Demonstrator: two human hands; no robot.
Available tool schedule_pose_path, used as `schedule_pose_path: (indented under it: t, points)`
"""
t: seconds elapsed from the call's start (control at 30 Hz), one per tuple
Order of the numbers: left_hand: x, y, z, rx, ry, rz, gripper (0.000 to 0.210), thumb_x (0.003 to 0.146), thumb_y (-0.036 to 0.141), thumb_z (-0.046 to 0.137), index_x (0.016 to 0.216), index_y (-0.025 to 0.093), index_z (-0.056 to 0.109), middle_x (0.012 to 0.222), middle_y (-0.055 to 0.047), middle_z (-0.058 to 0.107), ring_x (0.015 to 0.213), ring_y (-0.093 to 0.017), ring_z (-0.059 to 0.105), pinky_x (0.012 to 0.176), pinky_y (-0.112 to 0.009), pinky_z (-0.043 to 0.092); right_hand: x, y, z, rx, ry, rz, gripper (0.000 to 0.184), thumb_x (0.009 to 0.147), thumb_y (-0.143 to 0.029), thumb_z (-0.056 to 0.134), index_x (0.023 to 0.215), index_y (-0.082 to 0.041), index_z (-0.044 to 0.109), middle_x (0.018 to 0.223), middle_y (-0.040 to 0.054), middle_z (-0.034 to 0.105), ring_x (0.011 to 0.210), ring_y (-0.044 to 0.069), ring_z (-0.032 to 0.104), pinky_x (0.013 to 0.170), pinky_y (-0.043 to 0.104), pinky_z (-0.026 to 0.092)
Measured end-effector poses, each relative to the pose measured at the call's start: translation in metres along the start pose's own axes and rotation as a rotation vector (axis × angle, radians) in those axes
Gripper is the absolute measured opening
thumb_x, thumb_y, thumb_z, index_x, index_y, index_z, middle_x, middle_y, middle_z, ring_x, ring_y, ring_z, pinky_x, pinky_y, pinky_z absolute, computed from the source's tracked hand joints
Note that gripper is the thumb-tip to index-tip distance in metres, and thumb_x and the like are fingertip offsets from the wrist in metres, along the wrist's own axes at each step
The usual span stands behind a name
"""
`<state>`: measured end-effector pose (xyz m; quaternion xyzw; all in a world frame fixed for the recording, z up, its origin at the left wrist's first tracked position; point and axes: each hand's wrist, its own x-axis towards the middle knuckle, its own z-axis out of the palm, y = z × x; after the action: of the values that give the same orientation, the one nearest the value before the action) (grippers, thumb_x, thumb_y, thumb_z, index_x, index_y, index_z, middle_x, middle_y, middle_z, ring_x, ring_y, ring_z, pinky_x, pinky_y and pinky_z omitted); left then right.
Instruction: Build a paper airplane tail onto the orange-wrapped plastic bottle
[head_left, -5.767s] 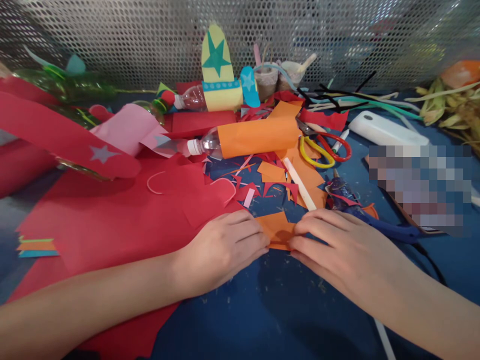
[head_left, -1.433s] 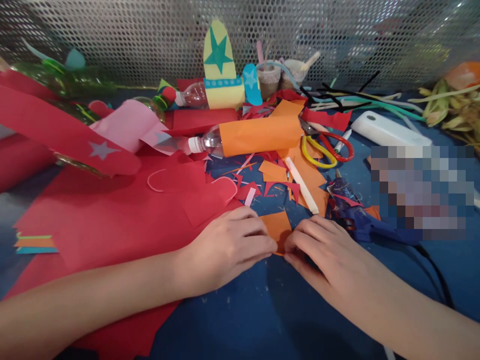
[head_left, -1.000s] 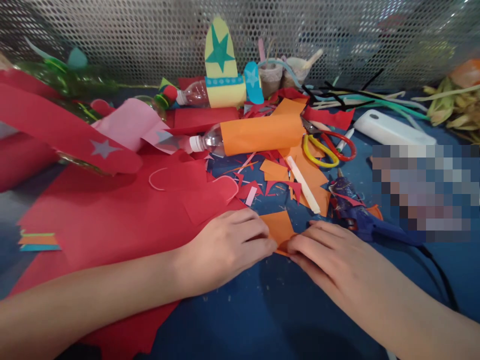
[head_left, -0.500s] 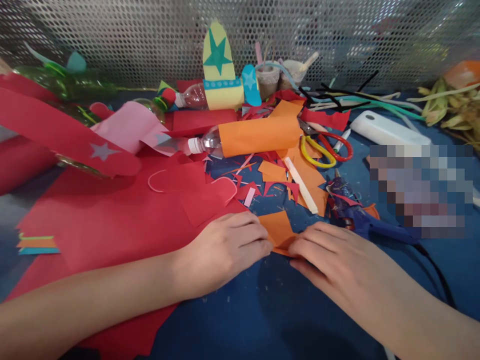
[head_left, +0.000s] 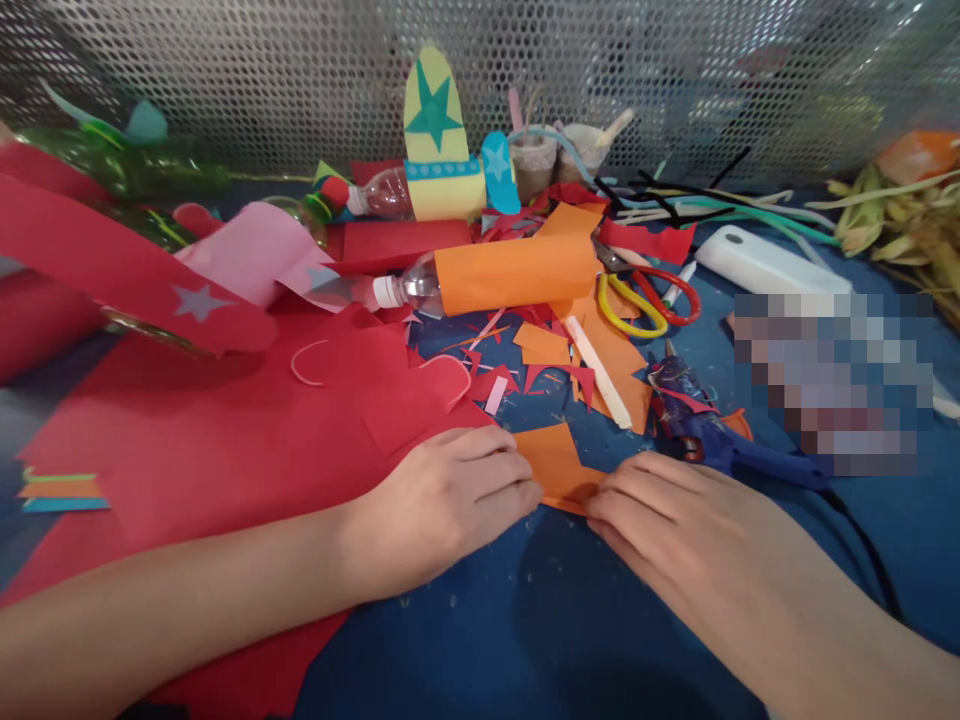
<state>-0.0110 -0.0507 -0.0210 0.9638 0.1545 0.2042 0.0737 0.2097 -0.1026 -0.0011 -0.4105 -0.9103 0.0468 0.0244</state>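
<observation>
An orange piece of paper lies on the blue table with its near edge folded up. My left hand grips the left end of that fold, fingers curled together. At the right end, my right hand pinches the same edge; the fingertips of both hands are partly hidden. Large red paper sheets spread under my left forearm. Just beyond the hands is a plastic bottle wrapped in orange paper, lying on its side. A white stick rests on orange scraps.
Scissors with yellow and red handles lie behind the scraps. A blue glue gun with a black cord is close beyond my right hand. A white device sits farther right. A decorated bottle stands before the perforated metal panel.
My right hand has slid slightly right along the folded edge, so more of the orange paper shows between the hands. The left hand keeps its grip. The view has shifted a little.
</observation>
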Motion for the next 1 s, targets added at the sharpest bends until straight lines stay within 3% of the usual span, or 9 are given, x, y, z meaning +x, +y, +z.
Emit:
schedule_pose_path:
  t: [0.27,0.57,0.8,1.0]
  points:
    - [0.002,0.002,-0.004,0.045,0.026,0.01,0.034,0.096,0.011,0.033,0.092,0.013,0.066,0.084,-0.004,0.071,0.079,-0.016,0.063,0.076,-0.03,0.056,0.01,-0.001,0.0,0.001,0.121,0.037,0.024,0.08,-0.005,0.049,0.061,-0.019,0.054,0.059,0.0001,0.056,0.059,0.016,0.054,0.056,0.031,0.042]
    - [0.002,0.002,0.001,0.044,-0.002,0.011,0.022,0.094,0.013,0.043,0.092,0.013,0.065,0.082,-0.004,0.069,0.08,-0.016,0.061,0.08,-0.031,0.055,0.013,-0.003,-0.003,0.111,0.086,0.075,0.013,0.073,-0.014,0.067,0.068,-0.019,0.057,0.067,0.0009,0.059,0.067,0.019,0.057,0.059,0.031,0.047]
    - [0.002,0.005,-0.002,0.034,0.028,0.022,0.023,0.093,0.01,0.042,0.089,0.014,0.064,0.083,-0.006,0.069,0.081,-0.017,0.062,0.076,-0.03,0.056,0.015,-0.005,0.002,0.122,0.099,0.067,0.017,0.082,-0.012,0.057,0.067,-0.018,0.058,0.063,0.0012,0.057,0.062,0.019,0.056,0.058,0.032,0.046]
    - [0.0,0.002,0.001,-0.066,-0.048,-0.003,0.024,0.095,0.011,0.037,0.097,0.012,0.061,0.087,-0.007,0.067,0.084,-0.017,0.06,0.08,-0.031,0.053,0.012,-0.002,-0.001,0.119,0.079,0.044,0.019,0.084,-0.01,0.052,0.068,-0.018,0.059,0.062,0.0003,0.059,0.057,0.017,0.057,0.055,0.029,0.045]
